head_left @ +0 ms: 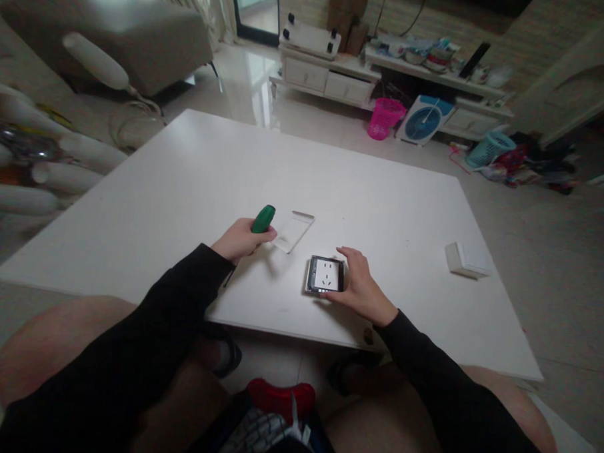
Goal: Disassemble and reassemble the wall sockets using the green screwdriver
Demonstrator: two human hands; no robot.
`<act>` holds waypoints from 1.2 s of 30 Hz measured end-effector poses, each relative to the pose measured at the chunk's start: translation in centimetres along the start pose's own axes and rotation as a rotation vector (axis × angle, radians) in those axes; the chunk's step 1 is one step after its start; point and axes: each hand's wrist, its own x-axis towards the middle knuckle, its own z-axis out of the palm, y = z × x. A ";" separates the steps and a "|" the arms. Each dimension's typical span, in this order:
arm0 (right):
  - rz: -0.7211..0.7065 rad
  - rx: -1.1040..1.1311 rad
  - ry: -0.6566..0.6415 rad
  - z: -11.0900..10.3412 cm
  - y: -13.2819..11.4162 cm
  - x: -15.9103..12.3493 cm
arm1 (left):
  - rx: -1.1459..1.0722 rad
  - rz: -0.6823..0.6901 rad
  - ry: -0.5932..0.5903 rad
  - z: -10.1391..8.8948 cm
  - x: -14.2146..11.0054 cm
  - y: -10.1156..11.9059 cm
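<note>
Head view: L hand [241, 239] is wrapped round the green handle [263, 219] of a tool, prob. a screwdriver; fingers clamped on it, thumb against the side, butt end up. A dark shaft seems to poke out below, twd the wearer; tip too blurred to judge. R hand [358, 287] has the socket unit [326, 273] by its right end, over the near part of the white table [383, 190]: thumb on the near edge, other fingers round the far side, index sticking out a bit. Socket slots face up; can't tell if the underside touches the table.

A thin white frame [303, 215] lies just beyond, btwn the hands; whether L fingertips touch it, can't tell. White box [466, 260] sits near the table's right edge, well apart.

To do it well, imo: keep R grip on the rim, off the slots; hold the unit level & steady; keep the tool tip clear of R fingers and the plastic face; mind the frame doesn't get knocked.
</note>
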 end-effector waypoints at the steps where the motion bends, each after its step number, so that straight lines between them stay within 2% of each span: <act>1: -0.013 0.048 0.026 -0.1 -0.5 0.1 | -0.135 -0.033 -0.064 0.8 -0.6 0.0; 4: -0.032 0.199 0.088 -0.2 -2.2 0.0 | -0.401 -0.168 -0.323 3.6 -2.7 -0.6; 6: -0.058 0.274 0.098 0.1 -3.3 -0.3 | -0.472 -0.219 -0.459 5.3 -4.1 -1.2; 10: -0.094 0.331 0.099 0.7 -4.3 -0.9 | -0.547 -0.278 -0.608 7.6 -6.1 -1.9; 14: -0.106 0.304 0.108 1.2 -4.4 -1.4 | -0.632 -0.290 -0.598 8.6 -7.1 -2.3; 21: -0.118 0.224 0.094 1.8 -4.3 -1.5 | -0.628 -0.292 -0.546 9.5 -7.8 -2.5; 27: -0.188 0.126 0.126 1.7 -4.8 -1.5 | -0.626 -0.282 -0.515 9.9 -7.9 -2.7; 31: -0.216 0.012 0.210 0.8 -4.9 -1.3 | -0.677 -0.264 -0.426 9.4 -7.4 -2.3; 36: -0.130 -0.051 0.292 -0.2 -4.2 -0.9 | -0.943 -0.252 -0.356 7.8 -6.7 -1.1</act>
